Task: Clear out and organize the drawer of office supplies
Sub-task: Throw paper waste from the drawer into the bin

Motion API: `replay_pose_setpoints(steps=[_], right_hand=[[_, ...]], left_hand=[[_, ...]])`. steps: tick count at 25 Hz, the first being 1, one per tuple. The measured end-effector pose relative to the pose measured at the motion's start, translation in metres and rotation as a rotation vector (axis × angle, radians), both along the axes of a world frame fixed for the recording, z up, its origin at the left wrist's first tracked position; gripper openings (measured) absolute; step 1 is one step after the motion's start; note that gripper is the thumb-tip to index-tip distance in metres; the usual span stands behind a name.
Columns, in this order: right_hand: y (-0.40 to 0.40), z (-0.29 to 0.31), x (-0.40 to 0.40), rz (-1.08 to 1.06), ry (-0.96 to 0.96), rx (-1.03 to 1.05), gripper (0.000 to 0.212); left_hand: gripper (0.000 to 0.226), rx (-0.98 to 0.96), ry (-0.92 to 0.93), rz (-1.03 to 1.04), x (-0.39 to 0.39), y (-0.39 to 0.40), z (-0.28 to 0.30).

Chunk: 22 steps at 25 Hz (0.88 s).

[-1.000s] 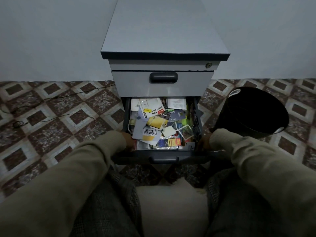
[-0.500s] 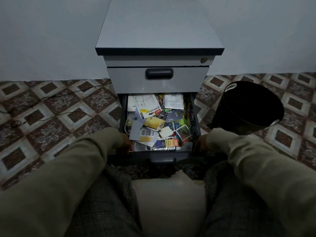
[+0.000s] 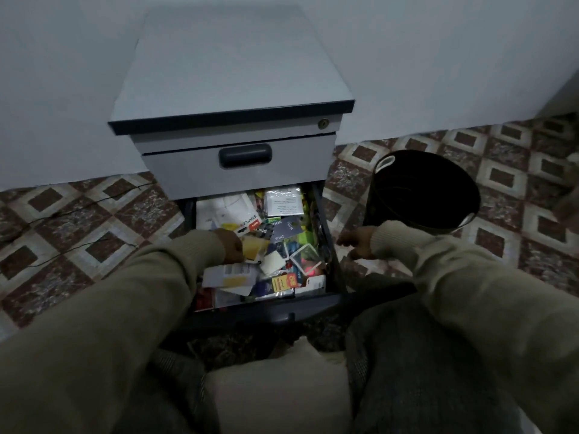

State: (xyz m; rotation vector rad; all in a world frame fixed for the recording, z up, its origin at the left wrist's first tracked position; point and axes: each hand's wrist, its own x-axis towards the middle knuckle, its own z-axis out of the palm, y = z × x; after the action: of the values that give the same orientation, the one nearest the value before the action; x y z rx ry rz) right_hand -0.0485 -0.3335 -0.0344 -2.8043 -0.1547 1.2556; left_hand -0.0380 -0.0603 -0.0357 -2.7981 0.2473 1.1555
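Observation:
The bottom drawer (image 3: 269,306) of a grey cabinet (image 3: 232,73) is pulled out and crammed with several cards, packets and papers. My left hand (image 3: 231,245) is inside the drawer on its left side, fingers curled down over the upper edge of a white barcode card (image 3: 230,274). A stapler packet (image 3: 247,221) lies just behind that hand. My right hand (image 3: 355,242) hovers outside the drawer's right wall, fingers loosely curled and holding nothing. Both forearms are in olive sleeves.
A black waste bin (image 3: 423,192) stands on the patterned tile floor to the right of the cabinet. The upper drawer with its dark handle (image 3: 245,155) is closed. A thin cable (image 3: 78,208) runs over the floor at left. My knees sit close to the drawer front.
Both hands left the drawer's front corners. The left went into the drawer onto the barcode card, which shifted; the right lifted off to the drawer's right side. The view tilted.

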Motion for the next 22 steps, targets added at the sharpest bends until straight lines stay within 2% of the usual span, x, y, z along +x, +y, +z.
replay_pose_setpoints(steps=[2,4,8,10,14,17,20,21,22], right_hand=[[-0.032,0.008,0.014,-0.095,-0.069,0.019,0.054],[-0.068,0.016,0.026,-0.119,-0.132,-0.011,0.053],[-0.157,0.007,0.044,-0.284,-0.244,-0.034,0.056],[-0.200,-0.007,0.047,-0.426,-0.337,-0.010,0.058],[-0.259,-0.043,0.046,-0.807,-0.498,0.087,0.062],[-0.270,-0.074,0.046,-1.149,-0.528,0.269,0.076],[-0.264,-0.098,0.047,-1.508,-0.478,0.560,0.087],[-0.260,-0.104,0.051,-1.642,-0.458,0.674,0.085],[-0.253,-0.107,0.056,-1.864,-0.410,0.841,0.078]], left_hand=[[0.041,-0.125,-0.169,-0.093,0.020,-0.038,0.010],[0.047,-0.272,-0.259,-0.132,0.040,-0.079,0.013],[0.067,-0.387,-0.276,-0.269,0.078,-0.159,-0.006],[0.072,-0.356,-0.295,-0.353,0.092,-0.198,-0.018],[0.081,-0.140,-0.276,-0.484,0.105,-0.263,-0.043],[0.083,-0.074,-0.197,-0.570,0.112,-0.294,-0.061],[0.082,-0.036,-0.114,-0.582,0.118,-0.307,-0.077],[0.080,-0.025,-0.092,-0.579,0.119,-0.309,-0.082],[0.078,-0.027,-0.080,-0.574,0.120,-0.310,-0.085]])
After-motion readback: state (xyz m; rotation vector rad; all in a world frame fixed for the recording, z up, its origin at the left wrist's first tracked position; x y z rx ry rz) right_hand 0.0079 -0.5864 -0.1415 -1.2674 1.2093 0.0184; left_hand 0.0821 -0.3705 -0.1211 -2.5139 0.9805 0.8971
